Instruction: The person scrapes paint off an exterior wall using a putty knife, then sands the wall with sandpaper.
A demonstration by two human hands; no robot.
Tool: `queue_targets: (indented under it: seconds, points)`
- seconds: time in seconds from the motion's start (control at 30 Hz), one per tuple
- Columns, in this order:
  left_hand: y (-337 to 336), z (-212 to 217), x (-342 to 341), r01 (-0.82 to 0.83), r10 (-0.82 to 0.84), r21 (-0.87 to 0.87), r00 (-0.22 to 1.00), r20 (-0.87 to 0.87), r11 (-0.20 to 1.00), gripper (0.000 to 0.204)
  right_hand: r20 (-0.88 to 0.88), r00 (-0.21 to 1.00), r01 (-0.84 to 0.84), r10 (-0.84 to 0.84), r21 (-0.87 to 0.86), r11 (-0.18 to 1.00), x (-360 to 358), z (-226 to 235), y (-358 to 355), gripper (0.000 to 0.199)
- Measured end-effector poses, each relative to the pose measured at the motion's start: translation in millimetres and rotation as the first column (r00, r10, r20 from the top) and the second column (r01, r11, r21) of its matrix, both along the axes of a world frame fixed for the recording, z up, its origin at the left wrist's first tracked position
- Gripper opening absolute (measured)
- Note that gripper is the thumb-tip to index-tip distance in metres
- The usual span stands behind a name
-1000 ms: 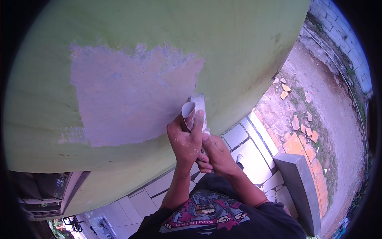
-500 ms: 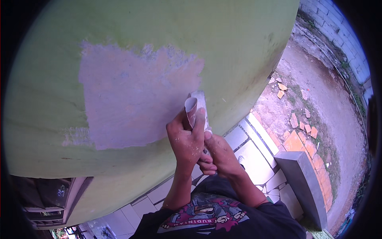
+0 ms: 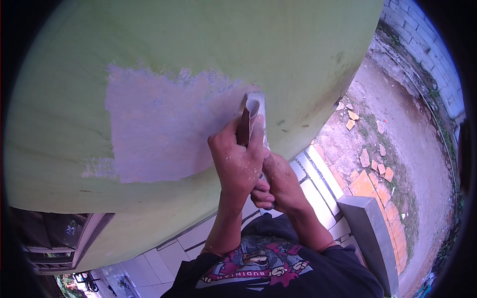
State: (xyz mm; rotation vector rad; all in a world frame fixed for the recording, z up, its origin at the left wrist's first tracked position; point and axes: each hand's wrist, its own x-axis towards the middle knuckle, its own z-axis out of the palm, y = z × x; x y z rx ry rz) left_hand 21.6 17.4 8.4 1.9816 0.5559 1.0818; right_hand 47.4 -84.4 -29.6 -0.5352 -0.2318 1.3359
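Observation:
A green wall carries a broad pale pinkish-white patch of filler with a ragged upper edge. At the patch's right side, my right hand is closed around the handle of a putty knife, whose flat blade is smeared whitish. My left hand grips a curled sheet, pale inside and brownish outside, against the blade, with a finger laid along it. The sheet's kind is unclear. The blade's tip lies over the wall near the patch's upper right corner; I cannot tell whether it touches. White specks dot my left hand.
A louvred window opens in the wall at lower left. Pale floor tiles run below, with a grey low pillar at right. Beyond lie broken orange tile pieces, a dirt path and a white block wall.
Both hands have moved up and slightly right along the patch's right side, carrying the putty knife and curled sheet. The blade now points more straight up. The view has shifted slightly.

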Motion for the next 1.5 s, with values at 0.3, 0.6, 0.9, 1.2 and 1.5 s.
queue_targets:
  seconds: [0.3, 0.6, 0.9, 1.2, 1.5]
  points:
    - [-4.0, 2.5, 5.0, -0.076, 0.071, 0.083, 0.995, 0.063, 0.994, 0.022, 0.016, 0.997, -0.069, 0.069, -0.013, 0.998, 6.5, 4.8, -5.0, 0.042]
    - [-1.7, -9.2, 4.2, -0.097, 0.097, 0.030, 0.995, 0.007, 0.995, 0.022, 0.060, 0.995, -0.075, 0.075, 0.007, 0.997, 19.6, -0.2, -3.5, 0.043]
    - [-0.8, -72.8, -48.5, -0.170, 0.157, -0.320, 0.985, -0.064, 0.932, 0.020, 0.034, 0.992, -0.125, 0.122, 0.109, 0.986, -22.7, -74.2, 0.3, 0.039]
    - [19.0, -100.8, -85.0, -0.044, -0.015, -0.309, 0.983, -0.186, 0.950, 0.019, -0.115, 0.993, -0.026, 0.037, 0.099, 0.995, -73.4, -110.9, 10.7, 0.042]
    - [29.4, -100.5, -98.4, 0.058, -0.106, -0.240, 0.976, -0.188, 0.969, 0.016, -0.217, 0.973, 0.084, -0.078, 0.019, 0.996, -100.7, -103.5, 29.2, 0.044]
